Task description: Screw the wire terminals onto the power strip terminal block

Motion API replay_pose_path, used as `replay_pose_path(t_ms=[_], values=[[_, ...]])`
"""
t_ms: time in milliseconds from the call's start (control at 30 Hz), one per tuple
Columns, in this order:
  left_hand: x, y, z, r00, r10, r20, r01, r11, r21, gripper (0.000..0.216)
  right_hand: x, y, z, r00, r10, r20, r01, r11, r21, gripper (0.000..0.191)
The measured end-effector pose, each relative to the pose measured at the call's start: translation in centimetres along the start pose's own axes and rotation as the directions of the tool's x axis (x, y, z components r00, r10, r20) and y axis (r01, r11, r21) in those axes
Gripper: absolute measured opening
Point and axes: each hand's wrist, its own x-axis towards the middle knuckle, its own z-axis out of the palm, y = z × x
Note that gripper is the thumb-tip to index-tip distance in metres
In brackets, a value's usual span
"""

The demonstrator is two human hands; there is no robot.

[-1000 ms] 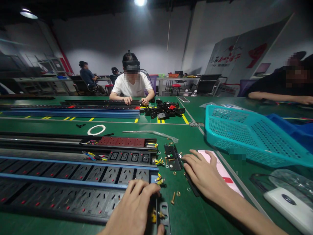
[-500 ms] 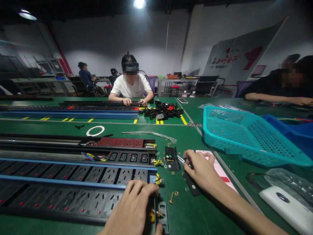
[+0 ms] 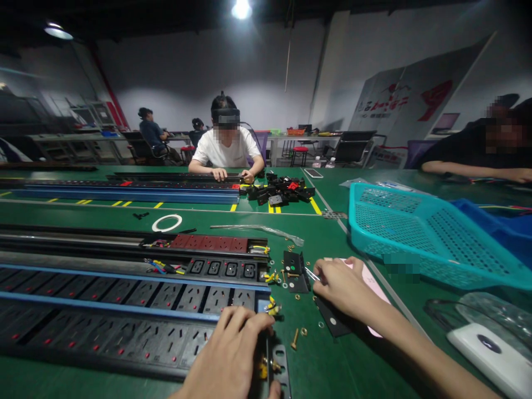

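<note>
My left hand (image 3: 233, 349) rests on the right end of the nearest long black power strip (image 3: 124, 338), fingers curled over its end by the yellow wire ends (image 3: 272, 307). My right hand (image 3: 338, 285) is closed in a pinch on a thin silvery tool, perhaps tweezers (image 3: 311, 273), just right of a black end plate (image 3: 295, 265). Another black plate (image 3: 332, 321) lies under that hand. Brass screws (image 3: 295, 338) and washers are scattered on the green table (image 3: 324, 366) between my hands.
Several long power strips (image 3: 124, 266) lie to the left. A teal mesh basket (image 3: 415, 233) and blue bin stand at the right, a white device (image 3: 486, 346) nearer. Across the table a person in white works beside a pile of black parts (image 3: 282, 191). A white ring (image 3: 166, 223) lies mid-table.
My right hand went from lying flat with fingers spread to a closed pinch on the thin silvery tool and drew slightly back. The left hand stayed on the strip's end.
</note>
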Motion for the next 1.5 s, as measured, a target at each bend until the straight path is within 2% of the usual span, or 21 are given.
replay_pose_path(t_ms=[200, 300, 400, 500, 800, 1000, 1100, 1300, 1433, 1500], values=[[0.1, 0.1, 0.0, 0.997, -0.045, 0.061, 0.044, 0.999, 0.014, 0.056, 2.0, -1.2, -2.5, 0.988, 0.005, 0.155, 0.011, 0.994, -0.106, 0.009], [0.1, -0.1, 0.1, 0.998, -0.05, 0.047, 0.05, 0.999, 0.003, 0.056, 2.8, -1.6, -2.9, 0.979, 0.022, 0.201, 0.004, 0.992, -0.129, 0.006], [0.1, -0.2, 0.1, 0.996, -0.046, 0.072, 0.047, 0.999, -0.01, 0.057, 3.0, -1.7, -2.8, 0.977, 0.028, 0.212, 0.002, 0.99, -0.14, 0.011], [0.2, -0.5, 0.4, 0.997, -0.028, 0.069, 0.028, 1.0, 0.002, 0.057, 3.0, -1.6, -2.5, 0.981, 0.02, 0.195, 0.009, 0.989, -0.148, 0.016], [-0.3, -3.2, 3.3, 0.992, 0.078, -0.103, -0.073, 0.996, 0.053, 0.059, 2.9, -1.4, -1.8, 0.996, -0.043, 0.083, 0.057, 0.983, -0.173, 0.015], [-0.4, -3.2, 3.5, 0.991, 0.081, -0.109, -0.075, 0.995, 0.061, 0.06, 3.5, -1.1, -2.2, 0.991, -0.134, -0.005, 0.129, 0.967, -0.219, 0.011], [-0.4, -3.1, 3.3, 0.989, 0.095, -0.116, -0.087, 0.994, 0.068, 0.063, 3.7, -0.6, -2.8, 0.986, -0.161, -0.05, 0.146, 0.964, -0.223, 0.019], [-0.4, -3.0, 3.2, 0.989, 0.08, -0.12, -0.075, 0.996, 0.05, 0.062, 4.0, -0.8, -3.3, 0.987, -0.092, -0.13, 0.079, 0.992, -0.1, 0.026], [-0.6, -3.0, 3.1, 0.993, 0.056, -0.103, -0.053, 0.998, 0.032, 0.06, 4.0, -2.2, -2.0, 0.992, -0.05, -0.12, 0.053, 0.998, 0.024, 0.026], [-0.6, -3.0, 3.1, 0.991, 0.064, -0.115, -0.06, 0.998, 0.036, 0.06, 3.9, -2.7, -1.1, 0.994, -0.035, -0.099, 0.039, 0.998, 0.044, 0.032]])
